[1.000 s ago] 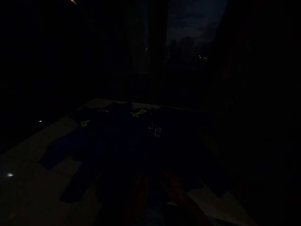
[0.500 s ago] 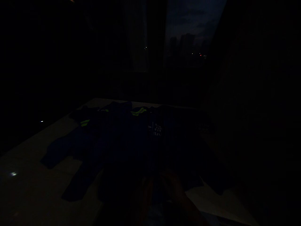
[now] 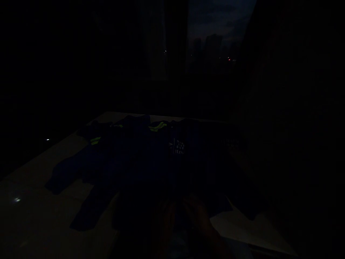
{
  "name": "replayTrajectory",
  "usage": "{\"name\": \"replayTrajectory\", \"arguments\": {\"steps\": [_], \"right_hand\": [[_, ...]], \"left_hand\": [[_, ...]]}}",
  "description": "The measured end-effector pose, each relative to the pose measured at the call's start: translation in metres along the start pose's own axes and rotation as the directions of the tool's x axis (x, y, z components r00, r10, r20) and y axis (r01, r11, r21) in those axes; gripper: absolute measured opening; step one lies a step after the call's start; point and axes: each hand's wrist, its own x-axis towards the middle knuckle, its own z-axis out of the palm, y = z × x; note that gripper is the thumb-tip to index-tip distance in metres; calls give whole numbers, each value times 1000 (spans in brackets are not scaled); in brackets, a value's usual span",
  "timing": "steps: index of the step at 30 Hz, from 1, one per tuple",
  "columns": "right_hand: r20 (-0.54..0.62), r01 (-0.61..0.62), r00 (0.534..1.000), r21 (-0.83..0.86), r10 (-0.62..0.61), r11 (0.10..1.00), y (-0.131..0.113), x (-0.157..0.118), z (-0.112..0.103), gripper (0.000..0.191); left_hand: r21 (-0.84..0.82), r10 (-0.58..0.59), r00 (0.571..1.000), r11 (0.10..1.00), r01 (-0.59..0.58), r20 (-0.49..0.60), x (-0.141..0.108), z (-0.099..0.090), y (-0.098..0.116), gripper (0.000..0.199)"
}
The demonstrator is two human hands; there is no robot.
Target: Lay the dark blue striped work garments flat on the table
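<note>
Dark blue clothing (image 3: 129, 169), apparently one or more long-sleeved jackets, lies spread over a pale tabletop. It carries yellow-green stripes (image 3: 157, 126) and a white printed pattern with lettering (image 3: 180, 146). At its near edge is my left hand (image 3: 167, 217), a dim shape with its fingers lost in the dark. My right hand (image 3: 198, 216) is close beside it on the right, fingers pointing forward and inward at the cloth. Both hands seem to touch the near part of the garment. Too little light shows whether they grip it.
The pale tabletop (image 3: 40, 219) runs to the left and shows again at the front right (image 3: 250, 230). A bright spot of light (image 3: 17, 200) lies on its left side. Behind the table, a window (image 3: 218, 39) shows a dusky sky and dark buildings.
The view has shifted very slightly. Both hands stay at the near edge of the clothing, with little visible movement, and the clothing lies as before.
</note>
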Motion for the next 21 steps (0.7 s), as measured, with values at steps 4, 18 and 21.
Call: {"name": "replayTrajectory", "arguments": {"steps": [4,18,21], "right_hand": [[12,2,1000,6,-2,1000,1,0,1,31],[70,85,995,-136,-76,987,0,-1,-1,30],[84,113,991,-177,-99,978,1,0,1,30]], "left_hand": [[-70,1,999,998,2,50,0,1,0,27],[-2,-102,995,995,102,-7,-8,5,7,32],[-31,-145,989,989,146,21,-5,8,6,30]]}}
